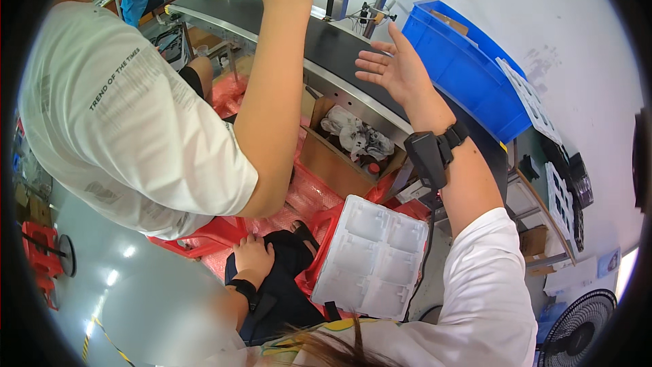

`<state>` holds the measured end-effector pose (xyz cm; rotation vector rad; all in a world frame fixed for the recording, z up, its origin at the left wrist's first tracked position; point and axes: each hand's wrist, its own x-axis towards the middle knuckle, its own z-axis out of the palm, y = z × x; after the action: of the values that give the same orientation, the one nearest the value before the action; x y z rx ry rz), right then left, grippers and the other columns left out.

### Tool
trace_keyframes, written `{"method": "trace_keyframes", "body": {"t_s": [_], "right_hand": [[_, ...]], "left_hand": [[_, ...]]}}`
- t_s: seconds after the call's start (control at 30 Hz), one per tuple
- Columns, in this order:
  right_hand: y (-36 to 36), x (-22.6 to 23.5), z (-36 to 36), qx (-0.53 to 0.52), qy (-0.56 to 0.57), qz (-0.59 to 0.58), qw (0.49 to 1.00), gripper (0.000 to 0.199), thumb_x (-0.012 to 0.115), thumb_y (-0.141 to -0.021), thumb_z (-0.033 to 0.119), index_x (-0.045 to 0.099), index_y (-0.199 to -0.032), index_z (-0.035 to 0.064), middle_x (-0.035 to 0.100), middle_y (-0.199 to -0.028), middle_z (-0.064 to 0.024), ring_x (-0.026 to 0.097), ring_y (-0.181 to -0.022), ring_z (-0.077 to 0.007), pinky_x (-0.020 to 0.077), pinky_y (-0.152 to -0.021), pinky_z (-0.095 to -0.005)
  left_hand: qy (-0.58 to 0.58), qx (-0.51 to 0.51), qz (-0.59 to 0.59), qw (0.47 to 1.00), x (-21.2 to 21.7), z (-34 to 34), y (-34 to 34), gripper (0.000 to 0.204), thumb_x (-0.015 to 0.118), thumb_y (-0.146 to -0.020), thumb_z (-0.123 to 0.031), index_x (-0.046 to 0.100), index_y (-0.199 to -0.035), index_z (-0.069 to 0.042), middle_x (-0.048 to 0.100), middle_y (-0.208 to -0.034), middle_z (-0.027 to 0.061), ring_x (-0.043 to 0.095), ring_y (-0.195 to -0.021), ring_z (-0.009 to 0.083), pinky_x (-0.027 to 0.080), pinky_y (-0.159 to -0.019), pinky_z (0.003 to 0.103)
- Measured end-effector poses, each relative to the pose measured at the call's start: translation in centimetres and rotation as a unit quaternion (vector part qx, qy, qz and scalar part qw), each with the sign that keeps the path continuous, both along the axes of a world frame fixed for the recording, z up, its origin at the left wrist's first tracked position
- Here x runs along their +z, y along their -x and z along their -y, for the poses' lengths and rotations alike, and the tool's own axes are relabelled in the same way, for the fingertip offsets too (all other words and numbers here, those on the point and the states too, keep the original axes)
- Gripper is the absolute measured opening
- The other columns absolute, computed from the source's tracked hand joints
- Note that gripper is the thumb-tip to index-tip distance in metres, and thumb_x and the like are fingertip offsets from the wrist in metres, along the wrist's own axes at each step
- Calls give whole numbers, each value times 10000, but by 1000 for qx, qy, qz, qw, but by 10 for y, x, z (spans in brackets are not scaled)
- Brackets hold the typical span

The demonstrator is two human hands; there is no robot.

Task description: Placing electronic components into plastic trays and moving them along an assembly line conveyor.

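My right hand point(397, 71) is raised over the black conveyor belt point(333, 47). Its fingers are stretched out with the thumb up, and it holds nothing. A black device on a strap point(435, 153) sits on that wrist. My left hand point(252, 258) lies on my dark-clothed knee with nothing in it, a black band point(244, 292) around the wrist. Between my arms, a white moulded tray point(370, 258) with several recesses rests on a red plastic stool point(319, 251); neither hand touches it.
Close on the left sits a person in a white shirt point(149, 129), one arm raised across the belt. A blue bin point(462, 61) stands beyond my right hand. Under the belt is a cardboard box point(339, 163) with plastic bags. A black fan point(577, 333) is at lower right.
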<state>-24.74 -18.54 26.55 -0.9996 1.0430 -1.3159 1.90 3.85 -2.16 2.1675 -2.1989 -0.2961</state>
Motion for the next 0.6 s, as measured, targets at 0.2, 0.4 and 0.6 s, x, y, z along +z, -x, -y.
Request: {"method": "trace_keyframes", "body": {"t_s": [0.2, 0.4, 0.6], "right_hand": [[-11, -15, -7, 13, -28, 26, 999, 709, 549, -833, 500, 374, -1207, -76, 478, -1115, -254, 525, -1010, -321, 500, -775, -447], [-29, -100, -74, 22, 167, -403, 899, 294, 571, -842, 264, 567, -1006, 21, 572, -965, -174, 563, -860, -302, 456, -680, -389], [-25, -228, -211, 205, 156, -704, 662, 605, 623, -774, 372, 450, -1248, 39, 407, -1255, -230, 432, -1105, -407, 376, -882, -527]], "left_hand": [[-14, 3, 11, 1000, 1, 3, 1, 337, 516, -805, -352, 632, -881, -45, 597, -922, 134, 562, -929, 299, 421, -800, 457], [-28, 8, -6, 1000, 4, 2, -1, 342, 510, -811, -351, 630, -894, -41, 593, -944, 134, 557, -941, 300, 416, -806, 464], [-29, -4, 3, 1000, 3, -2, -1, 355, 510, -812, -339, 632, -923, -24, 592, -958, 136, 559, -923, 288, 414, -773, 450]]}}
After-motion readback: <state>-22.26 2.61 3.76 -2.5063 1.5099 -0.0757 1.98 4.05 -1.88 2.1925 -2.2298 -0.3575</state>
